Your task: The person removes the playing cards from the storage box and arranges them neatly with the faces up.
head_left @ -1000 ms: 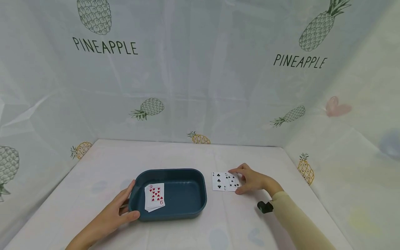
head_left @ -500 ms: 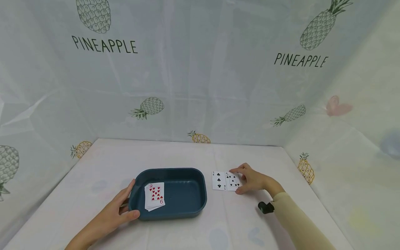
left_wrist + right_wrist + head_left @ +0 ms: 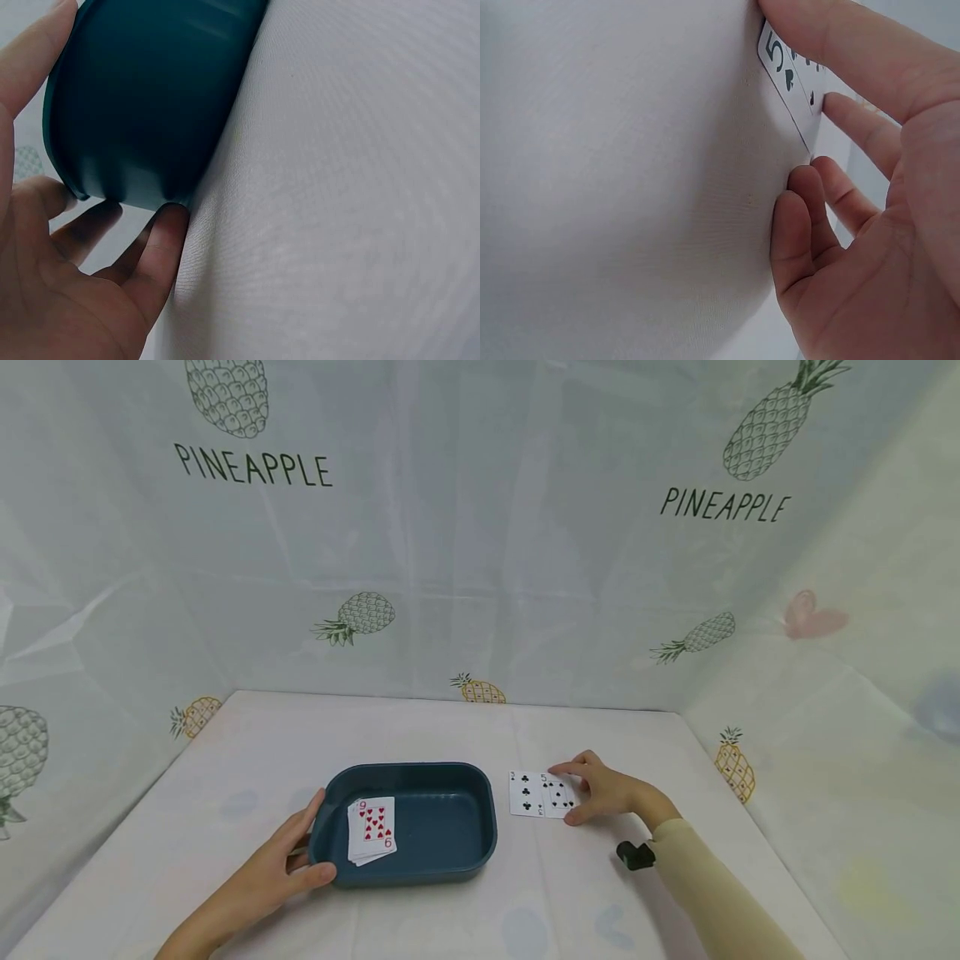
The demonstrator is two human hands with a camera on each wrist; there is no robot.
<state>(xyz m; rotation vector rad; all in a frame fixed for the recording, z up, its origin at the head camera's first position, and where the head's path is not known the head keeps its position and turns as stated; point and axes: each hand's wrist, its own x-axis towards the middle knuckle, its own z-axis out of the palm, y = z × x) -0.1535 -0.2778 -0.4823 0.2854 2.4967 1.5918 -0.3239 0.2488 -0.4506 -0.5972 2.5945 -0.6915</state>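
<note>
A dark blue rectangular tray (image 3: pixel 450 847) stands on the table with a loose stack of playing cards (image 3: pixel 372 828) inside its left part, a nine of hearts on top. My left hand (image 3: pixel 258 881) holds the tray's left end, thumb at the front corner and fingers along the side wall, as the left wrist view shows. Right of the tray, two playing cards lie side by side. The left one (image 3: pixel 525 795) has black club pips. My right hand (image 3: pixel 611 789) holds the right one, a five of spades (image 3: pixel 786 71), with forefinger at its far edge and thumb at its near corner.
A white cloth covers the table (image 3: pixel 420 727). Behind and to the sides hang pale sheets (image 3: pixel 480 527) printed with pineapples. A small black device (image 3: pixel 636 856) sits under my right wrist, by the beige sleeve (image 3: pixel 712 893).
</note>
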